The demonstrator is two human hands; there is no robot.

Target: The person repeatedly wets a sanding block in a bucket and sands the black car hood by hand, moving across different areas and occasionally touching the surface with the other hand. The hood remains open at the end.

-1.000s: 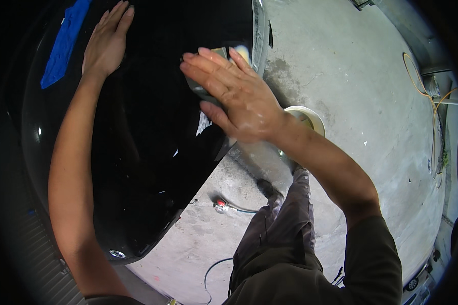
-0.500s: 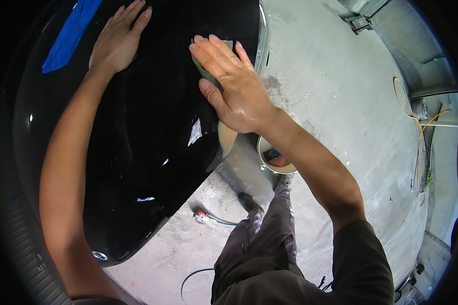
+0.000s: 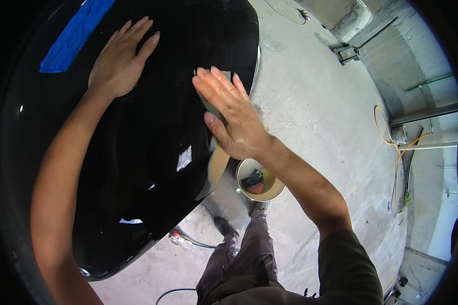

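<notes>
A glossy black car body panel [image 3: 137, 137] curves away in front of me. Flat on its far left part lies my left hand [image 3: 118, 61], fingers stretched out and nothing in it. Near the panel's right edge my right hand [image 3: 234, 114] presses a grey-green sheet of sandpaper [image 3: 206, 103] against the surface. Its fingers lie over the sheet, and most of the sheet is hidden beneath them. Close to my right wrist, a tan patch [image 3: 219, 168] shows at the panel's edge. A strip of blue tape [image 3: 76, 35] is stuck on the panel left of my left hand.
A round bucket [image 3: 279, 190] holding cloudy liquid and dark and reddish pieces stands on the concrete floor [image 3: 310, 137] by my feet. A red and silver tool [image 3: 176, 236] with a hose lies under the panel's near edge. An orange hose [image 3: 395, 152] hangs at the far right.
My view has shifted, so the bucket shows more fully beside my right forearm. Both hands appear lower in the picture; the left remains flat, the right still presses the sandpaper.
</notes>
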